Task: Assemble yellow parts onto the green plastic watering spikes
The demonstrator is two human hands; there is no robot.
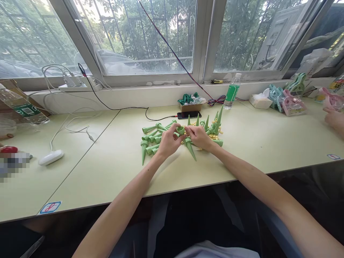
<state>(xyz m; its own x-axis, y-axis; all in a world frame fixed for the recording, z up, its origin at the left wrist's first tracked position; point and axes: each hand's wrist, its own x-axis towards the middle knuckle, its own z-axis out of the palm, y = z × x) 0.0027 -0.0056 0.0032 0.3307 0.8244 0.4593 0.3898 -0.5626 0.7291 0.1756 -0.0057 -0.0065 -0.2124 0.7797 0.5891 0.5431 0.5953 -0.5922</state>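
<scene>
In the middle of the table, my left hand [171, 140] is closed around a green plastic plant-watering spike [180, 130], its round hollow end facing up. My right hand [198, 137] meets it from the right, fingers pinched at the rim; whatever small piece they hold is hidden. Several green spikes [152, 138] lie in a heap left of and behind my hands. One pointed spike [191, 150] lies just below my right hand. More spikes [218, 122] stand or lean to the right, among small yellow plastic parts [214, 137].
Behind the heap are a phone [189, 115] on a cable, a small box [191, 104] and a water bottle [232, 91]. Tissues [261, 99] and plastic clips [291, 102] stand right, near another person's hand [334, 120]. A white cabled device [51, 157] and a bottle [24, 107] lie left.
</scene>
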